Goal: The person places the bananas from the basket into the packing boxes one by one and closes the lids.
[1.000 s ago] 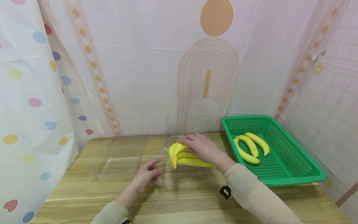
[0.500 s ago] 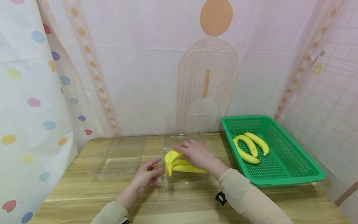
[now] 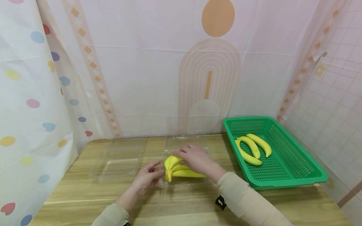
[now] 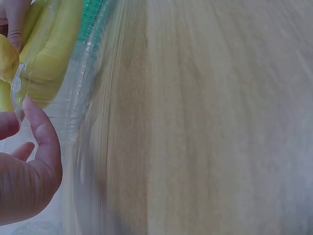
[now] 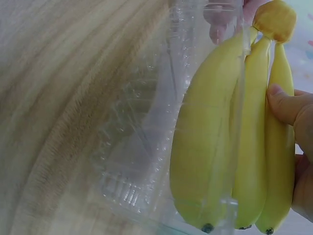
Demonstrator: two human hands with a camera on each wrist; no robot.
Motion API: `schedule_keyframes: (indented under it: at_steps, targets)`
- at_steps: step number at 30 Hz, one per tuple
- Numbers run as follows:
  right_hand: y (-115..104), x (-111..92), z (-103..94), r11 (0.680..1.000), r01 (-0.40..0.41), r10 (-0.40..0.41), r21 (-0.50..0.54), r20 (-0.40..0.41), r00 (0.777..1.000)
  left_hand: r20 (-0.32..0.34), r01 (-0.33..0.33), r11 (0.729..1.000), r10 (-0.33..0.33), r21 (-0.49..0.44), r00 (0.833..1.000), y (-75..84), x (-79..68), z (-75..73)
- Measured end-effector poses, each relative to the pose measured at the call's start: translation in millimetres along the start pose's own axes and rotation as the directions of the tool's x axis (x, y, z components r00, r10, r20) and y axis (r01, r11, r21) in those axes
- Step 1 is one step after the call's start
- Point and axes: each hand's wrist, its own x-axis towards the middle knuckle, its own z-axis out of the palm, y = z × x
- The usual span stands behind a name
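On wood-grained bench (image 3: 181,210), holding smooth, curved banana bunch (image 3: 183,173) in right grip (image 3: 195,159), partly inside ribbed clear-plastic box (image 5: 151,142); apparently pinching its edge (image 4: 17,84) with left grip (image 3: 148,178).

A wooden table (image 3: 172,207) with light and darker grain carries a clear plastic container (image 3: 121,166) toward its left, another transparent container (image 3: 185,184) near its middle, and a perforated green basket (image 3: 292,182) toward its right.
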Motion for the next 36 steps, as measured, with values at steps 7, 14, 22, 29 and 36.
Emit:
schedule_keyframes:
  at_steps: [7,14,22,29,36]
  targets:
    - [-1,-2,6.8,1.0,-0.01,0.01,-0.004,-0.01,1.0,0.008,0.0,1.0,0.0,-0.001,1.0,-0.4,0.3,-0.1]
    - [0,-4,12.1,0.999,-0.042,0.042,0.008,0.016,0.999,0.012,0.001,1.0,-0.001,-0.001,1.0,0.5,-1.4,-0.4]
    - [2,-5,17.1,0.998,-0.047,0.048,0.03,-0.021,0.999,0.002,0.001,1.0,-0.001,0.001,1.0,0.0,-0.4,0.3]
    - [2,-5,20.2,0.998,-0.063,0.063,0.022,-0.028,0.998,-0.005,-0.004,1.0,0.004,-0.001,1.0,-1.0,0.0,0.7]
    - [2,-5,21.3,0.997,-0.075,0.076,0.027,-0.014,0.997,-0.009,0.002,1.0,-0.001,0.01,1.0,-0.5,0.6,0.0]
